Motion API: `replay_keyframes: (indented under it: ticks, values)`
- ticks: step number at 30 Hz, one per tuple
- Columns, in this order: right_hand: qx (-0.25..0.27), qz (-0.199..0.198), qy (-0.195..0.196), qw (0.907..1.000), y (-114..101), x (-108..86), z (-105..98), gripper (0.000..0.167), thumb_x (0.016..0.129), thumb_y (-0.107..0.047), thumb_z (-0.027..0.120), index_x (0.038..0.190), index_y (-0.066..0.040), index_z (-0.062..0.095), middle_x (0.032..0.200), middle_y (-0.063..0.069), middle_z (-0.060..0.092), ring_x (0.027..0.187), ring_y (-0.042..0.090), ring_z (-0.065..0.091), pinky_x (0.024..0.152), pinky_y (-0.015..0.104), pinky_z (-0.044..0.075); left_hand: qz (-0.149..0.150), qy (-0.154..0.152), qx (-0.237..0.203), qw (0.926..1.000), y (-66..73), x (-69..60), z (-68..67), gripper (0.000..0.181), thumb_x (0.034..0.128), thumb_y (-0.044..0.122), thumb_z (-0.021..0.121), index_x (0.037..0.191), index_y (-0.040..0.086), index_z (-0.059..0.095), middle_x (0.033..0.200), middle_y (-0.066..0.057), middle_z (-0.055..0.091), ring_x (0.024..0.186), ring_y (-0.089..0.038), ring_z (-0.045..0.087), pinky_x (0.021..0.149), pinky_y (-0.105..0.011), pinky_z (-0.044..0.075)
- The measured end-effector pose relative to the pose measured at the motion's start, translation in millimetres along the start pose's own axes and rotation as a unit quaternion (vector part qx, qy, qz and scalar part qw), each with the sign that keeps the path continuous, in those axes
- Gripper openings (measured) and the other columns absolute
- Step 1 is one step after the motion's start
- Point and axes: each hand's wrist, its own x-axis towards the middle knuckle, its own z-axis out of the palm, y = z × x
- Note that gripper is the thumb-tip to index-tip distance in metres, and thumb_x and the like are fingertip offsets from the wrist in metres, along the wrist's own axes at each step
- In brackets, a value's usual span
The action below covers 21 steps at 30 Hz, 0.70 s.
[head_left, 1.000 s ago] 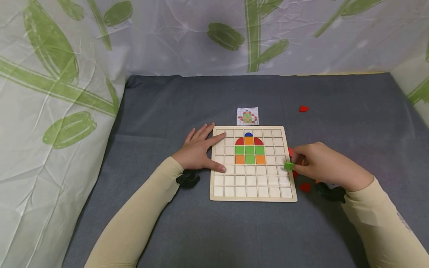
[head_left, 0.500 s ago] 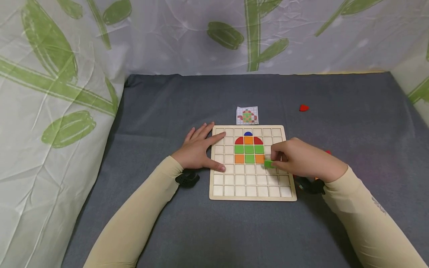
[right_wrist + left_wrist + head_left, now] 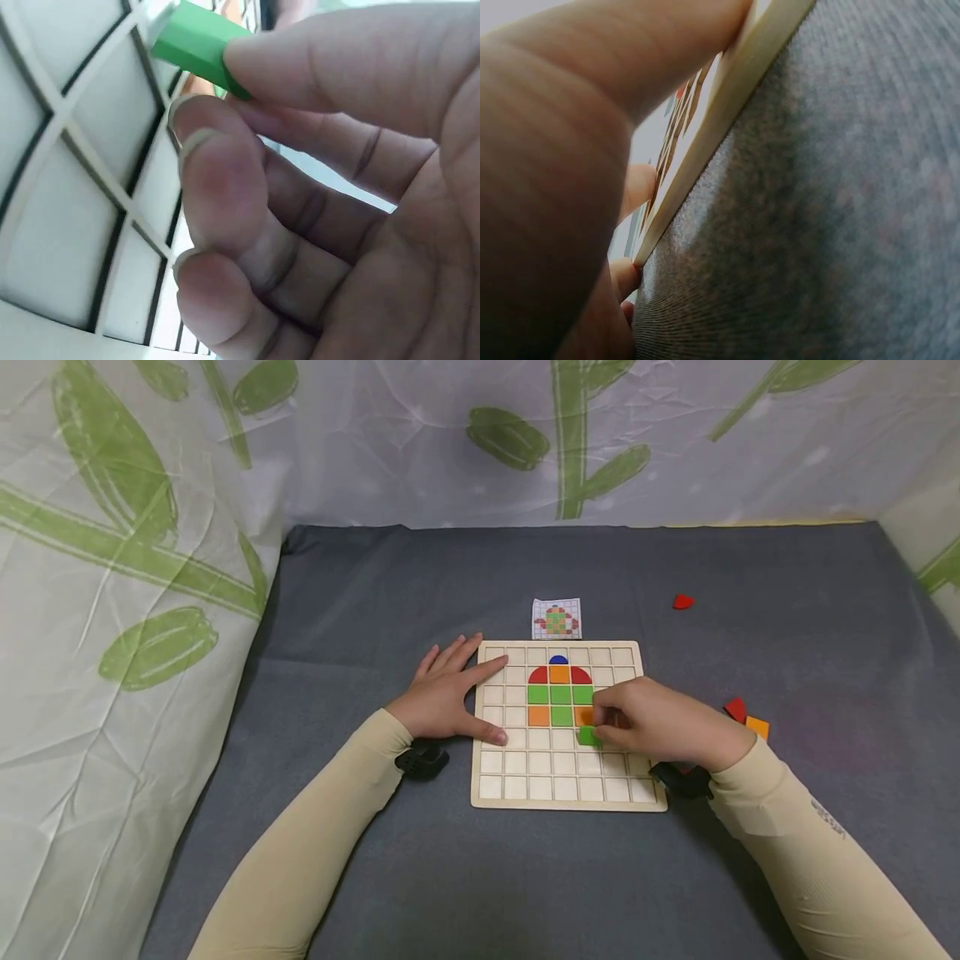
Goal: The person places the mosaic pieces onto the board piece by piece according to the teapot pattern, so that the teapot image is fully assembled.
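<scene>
A wooden grid board (image 3: 525, 804) lies on the grey cloth, with blue, red, orange and green pieces set in its upper middle cells. Between thumb and fingers my right hand (image 3: 660, 722) pinches a green square tile (image 3: 588, 736), over the cell just below the right orange square. In the right wrist view the green tile (image 3: 199, 41) is tilted against the grid, its far edge near the cell walls. My left hand (image 3: 442, 697) rests on the board's left edge with fingers spread, thumb and index finger on the rim. The left wrist view shows that hand (image 3: 562, 150) along the board's side.
Behind the board lies a small pattern card (image 3: 557, 619). A red piece (image 3: 683, 602) sits at the back right. More loose pieces, red (image 3: 736, 709) and orange (image 3: 757, 727), lie right of the board, partly hidden by the right arm. A patterned curtain (image 3: 420, 443) hangs behind.
My right hand has carried the green tile leftward from the board's right edge to the cell under the right orange square. The left hand has stayed in place.
</scene>
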Motion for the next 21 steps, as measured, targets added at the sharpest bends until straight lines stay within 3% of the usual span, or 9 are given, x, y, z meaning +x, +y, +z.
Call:
replay_keyframes:
  ticks: [21]
  values:
    - [-0.022,0.027,0.002,0.9994,0.5,2.5,6.9,0.018,0.093,-0.007,0.077,0.078,-0.017,0.072,0.073,-0.007,0.06,0.059,0.009,0.047,0.055,0.024,0.04,0.001,0.0,0.003,1.0,-1.9,0.7,3.0,0.119,0.0721,0.075,0.084,0.168,0.038,0.024,0.178,-0.001,-0.006,0.164,-0.027,-0.008,0.129,-0.055,-0.01]
